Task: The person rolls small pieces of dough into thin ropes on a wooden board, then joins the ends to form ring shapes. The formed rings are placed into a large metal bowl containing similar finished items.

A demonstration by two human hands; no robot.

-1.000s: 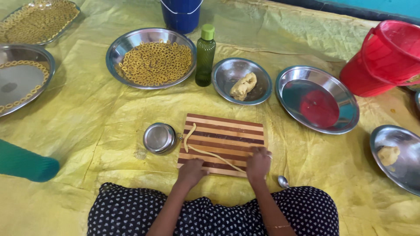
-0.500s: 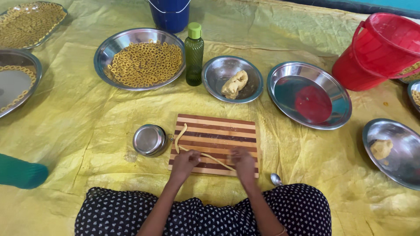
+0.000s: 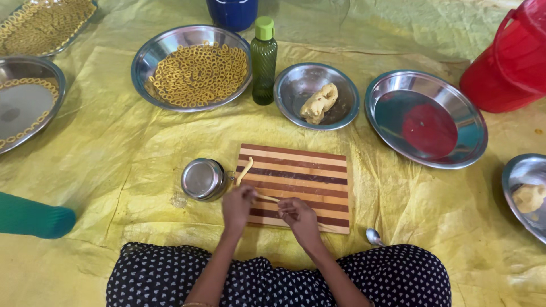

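A striped wooden cutting board (image 3: 307, 170) lies on the yellow sheet in front of me. My left hand (image 3: 238, 206) and my right hand (image 3: 298, 216) are over its near left part, pinching the two ends of a thin rope of yellow dough (image 3: 266, 197) between their fingertips. A second short dough strip (image 3: 244, 169) lies on the board's left edge. A small steel cup (image 3: 203, 179) stands just left of the board.
A steel bowl of dough rings (image 3: 196, 71), a green bottle (image 3: 264, 62), a bowl with a dough lump (image 3: 318, 102) and an empty steel plate (image 3: 429, 116) stand beyond the board. A red bucket (image 3: 512, 62) is at the right, a spoon (image 3: 374, 236) by my knee.
My hands have come closer together at the board's near left, and the long dough rope now shows as a short piece between my fingers. The view has shifted slightly.
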